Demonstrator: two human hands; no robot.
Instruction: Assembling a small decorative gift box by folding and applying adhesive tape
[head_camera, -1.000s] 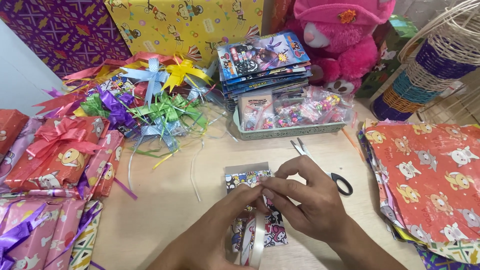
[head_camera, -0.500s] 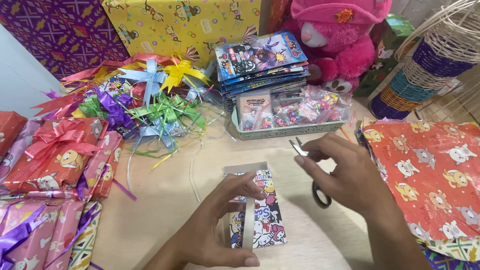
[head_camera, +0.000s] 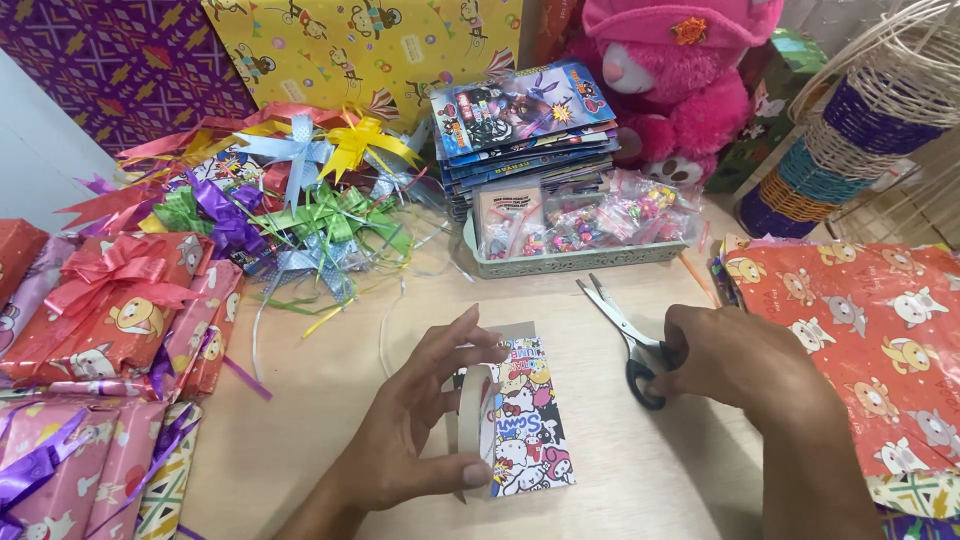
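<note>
The left hand (head_camera: 415, 425) pinches a tape roll (head_camera: 472, 415) upright on the small packet (head_camera: 520, 420), steadying it; the right hand (head_camera: 740, 360) closes around the scissors (head_camera: 630, 335) on the desk (head_camera: 320, 400).

Your left hand (head_camera: 420, 420) holds a tape roll (head_camera: 474, 420), matt off-white paper look. Your right hand (head_camera: 735, 355) is on scissors (head_camera: 625, 335): shiny metal blades, black plastic handles. Small packet (head_camera: 525, 425) is glossy printed paper. Tabletop (head_camera: 330, 400) is smooth pale wood. Bows (head_camera: 300, 200) are shiny plastic ribbon. Teddy (head_camera: 680, 80) is fuzzy pink plush. Basket (head_camera: 880, 110) is woven wicker.
</note>
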